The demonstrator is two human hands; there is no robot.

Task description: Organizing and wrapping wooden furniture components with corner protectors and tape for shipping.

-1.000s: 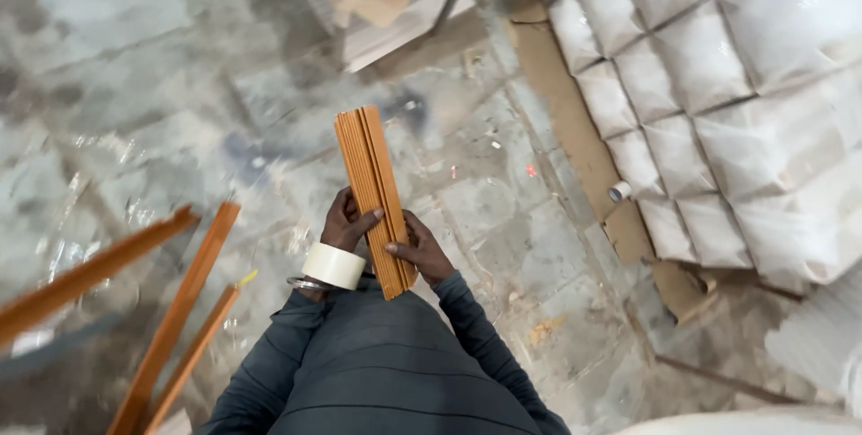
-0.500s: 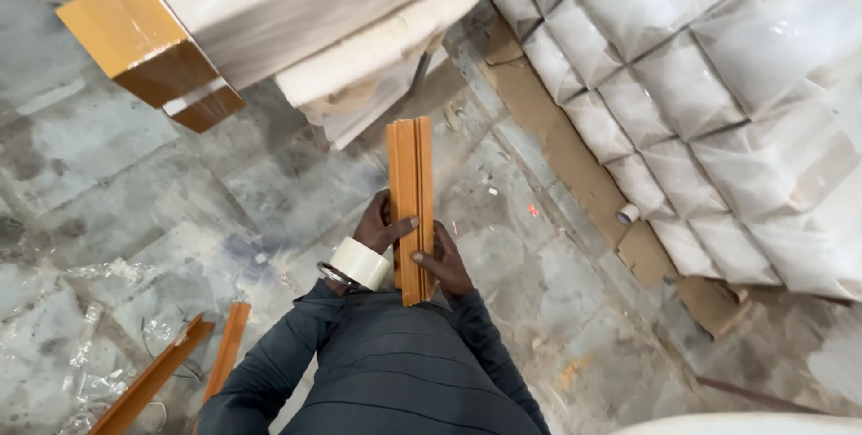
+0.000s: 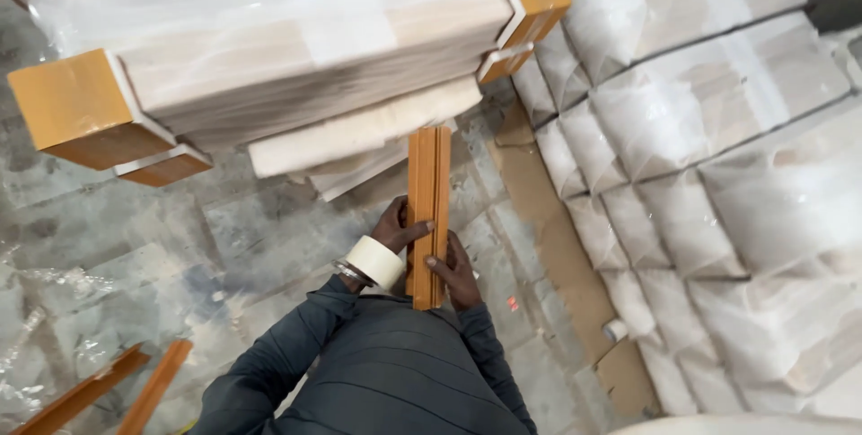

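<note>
Orange grooved wooden strip [image 3: 428, 210], lengthwise, between both hands

I'm looking down into a warehouse or packing floor: a long plastic-wrapped bundle with orange cardboard end caps [image 3: 296, 49] lies on the stained grey concrete floor [image 3: 135, 237]. To the right, stacked white-wrapped packages [image 3: 718, 166] stand in rows, and loose orange wooden strips [image 3: 108, 390] lie about.

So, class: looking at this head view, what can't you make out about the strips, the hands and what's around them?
- Strips: how many pieces, unclear; edges merge.
- Right hand: palm hidden behind the strips.
- Left hand: wrist covered by the tape roll.
- Wrapped stack: contents veiled by plastic, blurred, cut off by the top edge.
- Loose strips: ends cut off by the bottom edge.
</note>
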